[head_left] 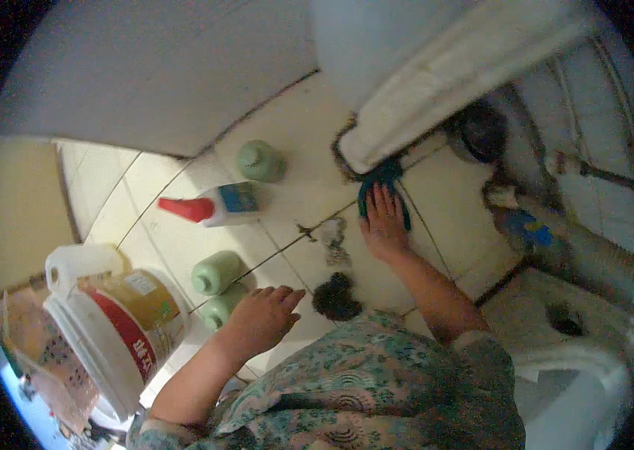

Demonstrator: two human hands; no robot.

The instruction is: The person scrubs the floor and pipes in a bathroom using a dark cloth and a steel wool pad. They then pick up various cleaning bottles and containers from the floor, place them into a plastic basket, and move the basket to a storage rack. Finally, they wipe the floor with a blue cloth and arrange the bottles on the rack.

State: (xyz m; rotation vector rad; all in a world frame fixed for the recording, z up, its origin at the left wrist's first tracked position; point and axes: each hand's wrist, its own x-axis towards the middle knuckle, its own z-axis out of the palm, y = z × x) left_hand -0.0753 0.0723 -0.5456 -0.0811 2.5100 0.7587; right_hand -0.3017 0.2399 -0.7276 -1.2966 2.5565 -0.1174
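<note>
While the right hand (383, 219) is pressing flat on a crumpled teal cloth (381, 178) at twelve o'clock, the left hand (263, 316) is resting open on glossy cream tiles (298, 135).

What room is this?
Probably a bathroom: a tiled floor, pipes along the wall, a floor drain and cleaner bottles. The right hand presses a cloth on the tiles.

short-sleeved garment in a teal and pink floral print (swirled pattern), both forearms bare
</note>
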